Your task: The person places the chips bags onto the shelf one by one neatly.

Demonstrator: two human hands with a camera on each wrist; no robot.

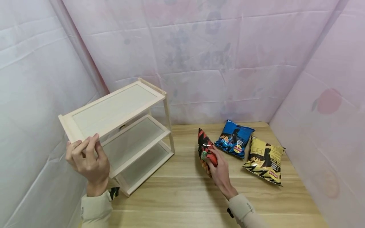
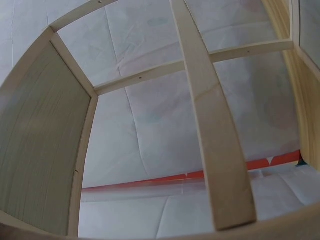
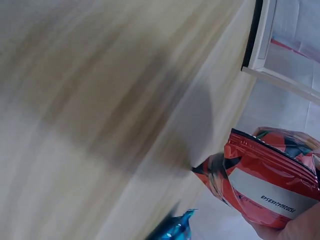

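My right hand (image 1: pixel 219 169) grips a red and black chip bag (image 1: pixel 206 148), tilted on its edge at the tabletop. In the right wrist view the red bag (image 3: pixel 270 182) shows a white strip with printed code, and fingers hold it at the lower right. My left hand (image 1: pixel 89 158) holds the near left corner of a pale wooden three-tier shelf (image 1: pixel 119 106), its fingers bent at the top board's front edge. The left wrist view shows the shelf's slats (image 2: pixel 215 125) but not the hand.
To the right of the red bag, a blue chip bag (image 1: pixel 234 138) lies on the wooden table (image 1: pixel 182 196). Beside it is a yellow chip bag (image 1: pixel 265 161). Pale cloth walls (image 1: pixel 199 63) close off the back and both sides.
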